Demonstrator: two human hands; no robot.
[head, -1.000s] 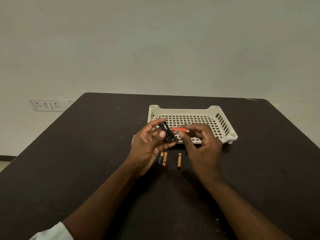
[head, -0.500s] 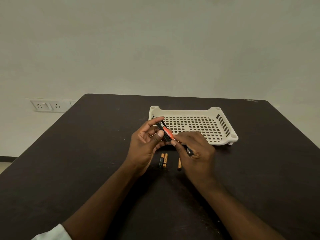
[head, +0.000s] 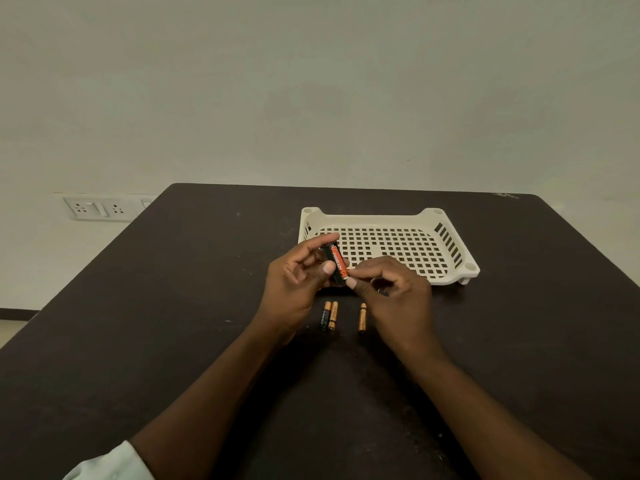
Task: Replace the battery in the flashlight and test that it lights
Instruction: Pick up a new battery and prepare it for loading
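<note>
Frame centre, left to right. Left hand [head: 298, 282] grips the black battery holder [head: 329, 263], fingers and thumb curled round it, held above the dark surface [head: 173, 323]. Red battery [head: 339, 263] lies along the holder's right side, long axis running upper-left to lower-right. Right hand [head: 394, 292] pinches the battery's lower end; it's the nearer hand for the seating push, which looks like up along that axis. Something small and dark sits in the right palm; can't identify it. Three loose batteries [head: 332, 315] lie on the surface just below both hands. White basket [head: 450, 271] is behind, to the right.
</note>
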